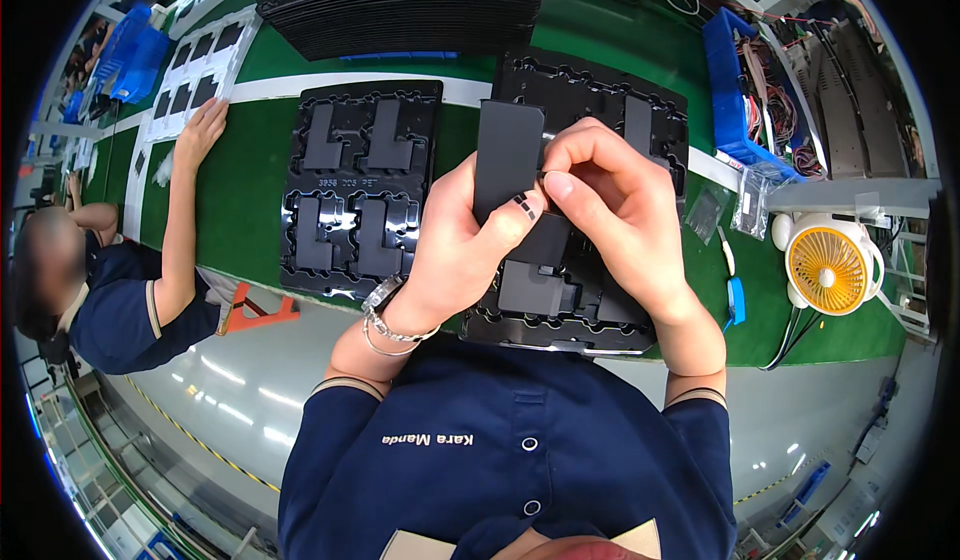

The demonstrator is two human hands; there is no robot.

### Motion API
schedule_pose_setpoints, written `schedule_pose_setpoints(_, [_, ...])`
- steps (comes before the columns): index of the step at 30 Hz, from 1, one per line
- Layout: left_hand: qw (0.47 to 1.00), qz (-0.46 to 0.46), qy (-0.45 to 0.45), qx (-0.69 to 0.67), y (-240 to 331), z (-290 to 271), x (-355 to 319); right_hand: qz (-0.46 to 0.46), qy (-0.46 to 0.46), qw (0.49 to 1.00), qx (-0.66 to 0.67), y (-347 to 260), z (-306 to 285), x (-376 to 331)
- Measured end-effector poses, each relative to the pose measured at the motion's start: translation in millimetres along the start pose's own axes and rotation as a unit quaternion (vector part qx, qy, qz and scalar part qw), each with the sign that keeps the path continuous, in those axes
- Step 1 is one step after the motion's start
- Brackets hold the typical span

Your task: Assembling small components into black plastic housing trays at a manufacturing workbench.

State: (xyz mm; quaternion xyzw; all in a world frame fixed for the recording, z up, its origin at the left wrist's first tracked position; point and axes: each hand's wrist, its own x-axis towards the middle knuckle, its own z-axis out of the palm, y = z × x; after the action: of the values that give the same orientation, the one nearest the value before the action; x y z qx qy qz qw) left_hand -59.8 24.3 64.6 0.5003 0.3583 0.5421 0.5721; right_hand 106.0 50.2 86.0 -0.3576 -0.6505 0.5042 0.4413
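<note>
My left hand (455,235) grips a flat, black L-shaped piece (509,150), holding it up over a black moulded tray (575,72). Small black rectangles sit on the left thumb near its tip. Thumb and forefinger of my right hand (630,220) are pinched together at the inner edge of the piece, beside the left thumb; what lies between them is too small to make out. Similar black pieces rest in the pockets of the tray below. To the left, a second black tray (362,91) holds several more L-shaped pieces.
Beyond the trays stands a tall stack of black trays (400,25). A blue bin (733,110) of cables, a yellow-and-white fan (827,268) and a blue-handled tool (736,302) are at right. At left, a co-worker's hand (203,130) touches a white tray (228,68).
</note>
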Motion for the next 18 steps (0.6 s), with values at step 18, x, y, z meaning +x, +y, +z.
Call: schedule_pose_setpoints(18, [0.986,0.056,0.021,0.153,2.2,3.8,0.1,0.013,0.005,0.997,0.078,-3.5,0.8,-2.8])
